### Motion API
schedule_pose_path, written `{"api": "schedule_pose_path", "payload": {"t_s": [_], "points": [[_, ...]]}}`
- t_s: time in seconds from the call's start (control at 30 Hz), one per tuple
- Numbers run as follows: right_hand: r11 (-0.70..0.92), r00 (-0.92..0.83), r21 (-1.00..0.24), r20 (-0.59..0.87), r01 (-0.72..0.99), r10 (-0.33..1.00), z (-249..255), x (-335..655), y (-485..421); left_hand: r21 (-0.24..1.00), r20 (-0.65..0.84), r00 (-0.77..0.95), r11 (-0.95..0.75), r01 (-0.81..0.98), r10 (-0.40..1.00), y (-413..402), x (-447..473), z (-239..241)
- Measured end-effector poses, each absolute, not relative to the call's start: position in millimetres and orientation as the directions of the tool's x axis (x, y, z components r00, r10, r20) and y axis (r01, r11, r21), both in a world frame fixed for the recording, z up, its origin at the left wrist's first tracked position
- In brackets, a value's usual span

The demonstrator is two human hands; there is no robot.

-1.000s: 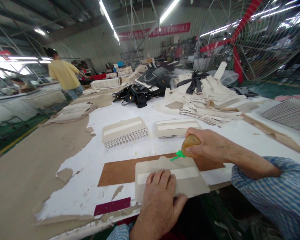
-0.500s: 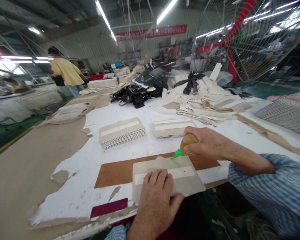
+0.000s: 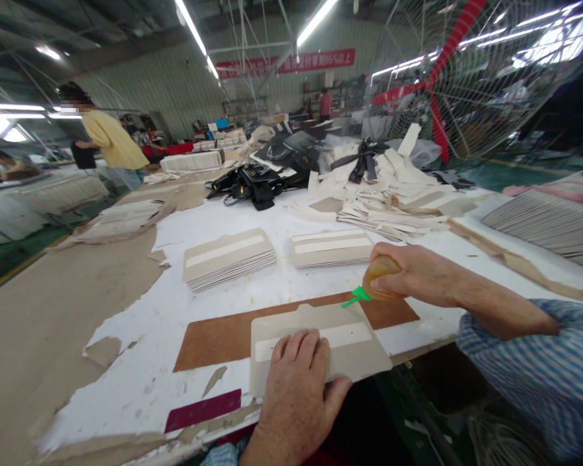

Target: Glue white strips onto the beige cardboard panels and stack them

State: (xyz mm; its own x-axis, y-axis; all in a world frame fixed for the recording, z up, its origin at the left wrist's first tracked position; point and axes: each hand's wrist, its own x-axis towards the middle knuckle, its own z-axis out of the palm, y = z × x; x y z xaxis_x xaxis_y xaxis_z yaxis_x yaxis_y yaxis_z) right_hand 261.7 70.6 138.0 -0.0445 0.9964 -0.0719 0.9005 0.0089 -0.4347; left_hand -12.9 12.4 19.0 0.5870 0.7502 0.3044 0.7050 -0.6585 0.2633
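My left hand lies flat on a beige panel at the table's front edge, its fingers extended over a pale strip on the panel. The panel has a small raised tab on its far edge. In my right hand is an amber glue bottle, tilted, with my fingers wrapped round it. Its green nozzle points down-left, and the tip is at the panel's far edge, near the right corner. Whether the tip touches the panel I cannot tell. Part of a brown board shows from under the panel.
Two stacks of similar panels, a left stack and a right stack, stand beyond my hands. Black bags and beige scraps are heaped farther back. A maroon strip lies front left. A large fan stands back right.
My right hand has moved right with the glue bottle, its nozzle tip shifting along the panel's far edge. My left hand stays on the panel. The view has turned slightly right.
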Motion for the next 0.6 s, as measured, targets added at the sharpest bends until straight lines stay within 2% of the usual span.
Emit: {"api": "schedule_pose_path", "payload": {"t_s": [0.43,0.6], "points": [[-0.064,0.020,-0.441,-0.105,0.895,0.994,137,280,63,0.246,0.327,0.581,-0.661,0.709,0.745,13,-14,17],[-0.053,0.010,-0.481,-0.092,0.875,0.996,134,275,63,0.254,0.319,0.583,-0.660,0.707,0.747,12,-14,19]]}}
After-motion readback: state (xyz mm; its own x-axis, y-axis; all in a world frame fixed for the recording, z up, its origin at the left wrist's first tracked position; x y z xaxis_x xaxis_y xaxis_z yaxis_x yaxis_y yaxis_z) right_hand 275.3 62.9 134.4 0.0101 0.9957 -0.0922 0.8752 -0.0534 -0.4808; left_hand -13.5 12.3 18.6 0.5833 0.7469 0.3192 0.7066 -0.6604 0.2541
